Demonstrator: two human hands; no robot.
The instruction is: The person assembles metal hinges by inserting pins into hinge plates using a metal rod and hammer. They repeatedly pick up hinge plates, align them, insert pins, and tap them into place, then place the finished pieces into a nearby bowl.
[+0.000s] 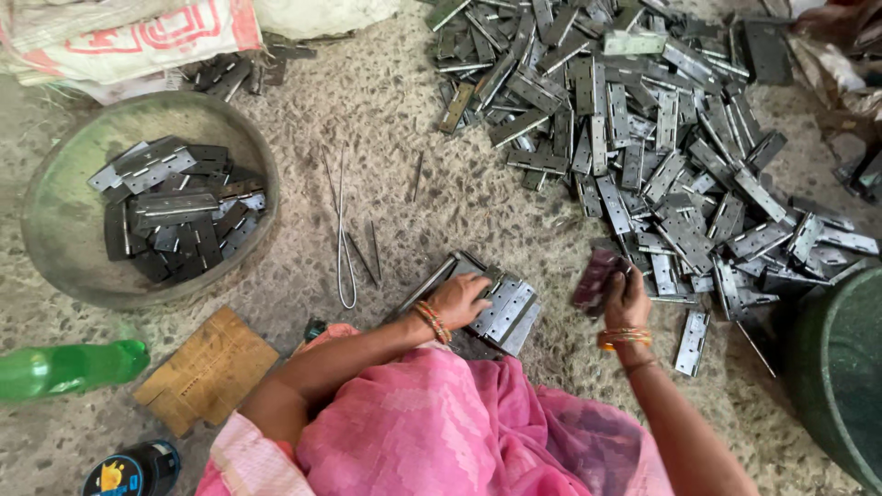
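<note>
The left hand (pixel 457 298) lies palm-down, fingers spread flat on a small stack of hinges (pixel 496 308) that rests on the floor just ahead of the person's knees; it presses on them rather than gripping. The right hand (pixel 625 296) is closed around a single hinge (pixel 595 278), held up off the floor and blurred, so its finish cannot be read.

These are stamped steel plates: stiff, fairly heavy for their size, likely slick on the flats and sharp along the edges. A leaf can swing on its pin, so a pinch across both leaves, near the knuckle, seems the steadier hold.

Beyond the right hand, a big loose heap of hinges (pixel 634 138) spreads across the floor. Past the left hand lie a few thin wire rods (pixel 344 239), and farther out to that side a shallow round metal pan (pixel 64 230) holding darker hinges. Nearer the left elbow sit a wooden block (pixel 204 369) and a green plastic bottle (pixel 69 367). The floor (pixel 367 101) is rough speckled stone, gritty and uneven.
</note>
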